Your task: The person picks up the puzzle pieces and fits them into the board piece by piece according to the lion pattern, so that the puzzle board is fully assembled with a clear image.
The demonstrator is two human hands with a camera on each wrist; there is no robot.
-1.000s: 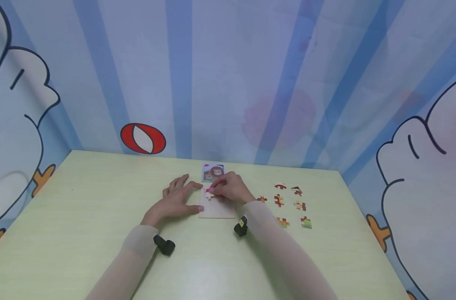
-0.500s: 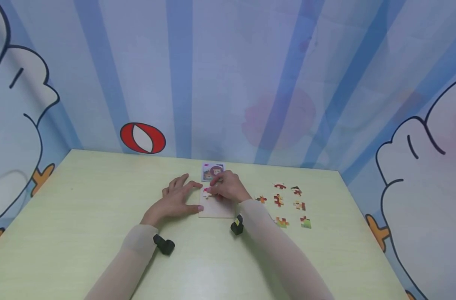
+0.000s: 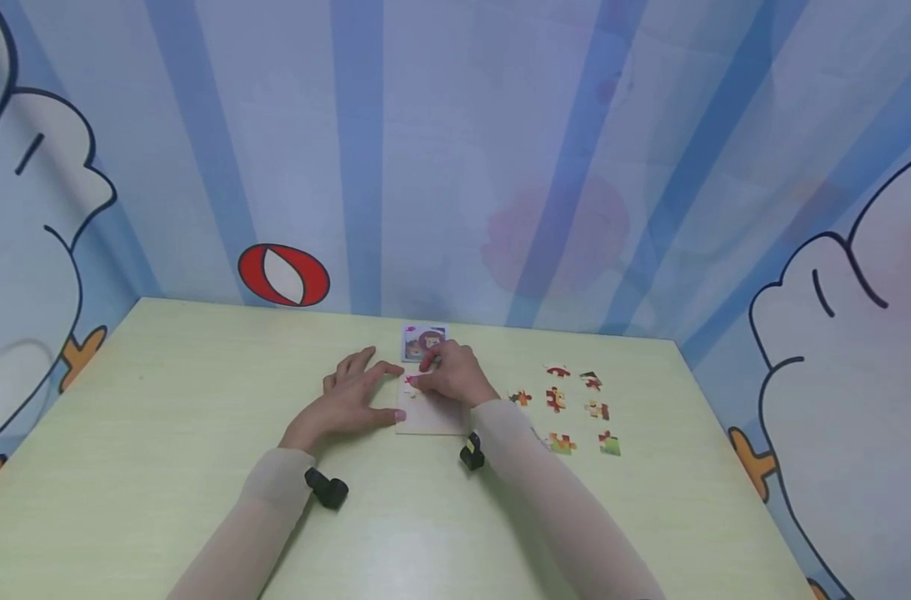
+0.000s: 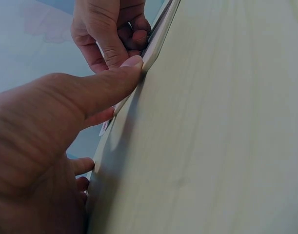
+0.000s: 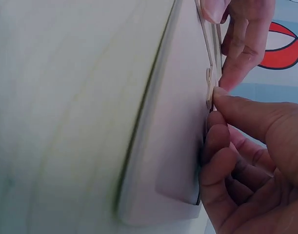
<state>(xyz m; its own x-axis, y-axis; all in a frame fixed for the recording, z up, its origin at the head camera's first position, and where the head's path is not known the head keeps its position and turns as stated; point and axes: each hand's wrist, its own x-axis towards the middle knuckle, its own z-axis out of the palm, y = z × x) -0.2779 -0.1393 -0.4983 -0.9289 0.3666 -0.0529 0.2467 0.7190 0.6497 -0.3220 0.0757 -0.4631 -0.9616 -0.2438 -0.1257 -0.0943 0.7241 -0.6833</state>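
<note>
A pale, shallow puzzle board [image 3: 434, 421] lies on the table between both hands. At its upper left corner sits a small puzzle piece [image 5: 208, 90] with pink on it. My right hand [image 3: 457, 377] pinches this piece, thumb on it, against the board; its other fingers curl underneath and partly hide the board. My left hand [image 3: 350, 402] is spread at the board's left side. Its thumb [image 4: 124, 73] touches the board's edge, and the index fingertip reaches the upper left corner. Just beyond the board is a picture card [image 3: 422, 342] showing a lion.
Several loose puzzle pieces [image 3: 556, 399] lie spread out right of the board, some partly behind the right sleeve [image 3: 533, 467]. The light table [image 3: 200, 400] ends at a striped blue curtain [image 3: 455, 167] with cartoon figures. A small black camera sits on each wrist.
My right hand has shifted slightly left with the piece, toward the board's upper left corner. The left hand holds its place at the board's edge.
</note>
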